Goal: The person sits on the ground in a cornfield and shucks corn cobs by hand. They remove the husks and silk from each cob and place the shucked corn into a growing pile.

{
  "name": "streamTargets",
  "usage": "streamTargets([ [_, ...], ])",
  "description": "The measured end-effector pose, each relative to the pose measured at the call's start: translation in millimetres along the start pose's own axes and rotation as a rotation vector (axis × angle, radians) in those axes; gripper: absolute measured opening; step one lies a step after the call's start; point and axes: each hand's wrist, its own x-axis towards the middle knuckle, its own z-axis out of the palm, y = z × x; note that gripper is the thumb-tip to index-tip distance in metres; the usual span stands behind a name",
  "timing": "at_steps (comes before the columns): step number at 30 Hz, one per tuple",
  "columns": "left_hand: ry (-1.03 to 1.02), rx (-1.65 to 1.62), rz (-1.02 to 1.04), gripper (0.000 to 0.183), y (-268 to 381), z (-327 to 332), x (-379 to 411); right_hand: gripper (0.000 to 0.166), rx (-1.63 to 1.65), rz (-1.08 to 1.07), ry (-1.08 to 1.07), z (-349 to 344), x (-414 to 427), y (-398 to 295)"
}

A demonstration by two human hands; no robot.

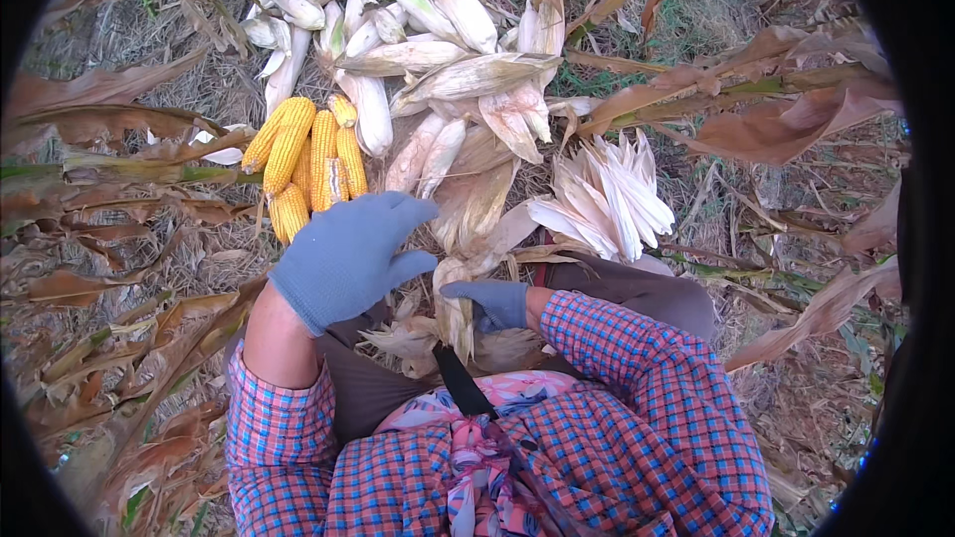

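Note:
My left hand (358, 253), in a grey knit glove, is spread with thumb and fingers apart and nothing visible between them. It hovers just below a small pile of husked yellow corn cobs (298, 156). My right hand (496, 304), gloved too, has its fingers around a dry corn husk (453, 313) at my lap; whether a cob is inside cannot be seen. Loose husk leaves (477, 209) spread out beyond the hands. To their right lies a fanned bundle of pale husks (612, 198).
A heap of corn ears in pale husks (418, 52) lies ahead on the dry-grass ground. Fallen corn stalks with brown leaves reach in from the left (119, 171) and right (783, 112). My brown-trousered knees (634, 291) flank the lap.

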Motion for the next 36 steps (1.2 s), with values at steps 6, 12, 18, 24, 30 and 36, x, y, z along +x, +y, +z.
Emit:
streamTargets([
  [6, -0.086, -0.064, 0.088, 0.042, -7, -6, -10, 0.043, 0.175, -0.361, -0.315, 68, -68, -58],
  [12, 0.199, 0.032, 0.190, 0.058, 10, -24, -8, 0.041, 0.182, -0.636, -0.542, 96, -100, -127],
  [18, 0.615, -0.324, -0.059, 0.025, 8, -30, 1, 0.037, -0.037, -0.586, -0.200, 85, -101, -144],
  [24, 0.691, -0.087, -0.240, 0.037, 2, -29, 9, 0.035, -0.592, -1.512, 0.483, 89, -120, -147],
  [30, 0.563, -0.154, -0.077, 0.034, -6, -5, 21, 0.031, -0.639, -1.367, 0.377, 75, -122, -148],
  [36, 0.486, -0.086, 0.093, 0.026, 7, -12, 28, 0.026, -0.632, -1.485, 0.405, 81, -148, -142],
])
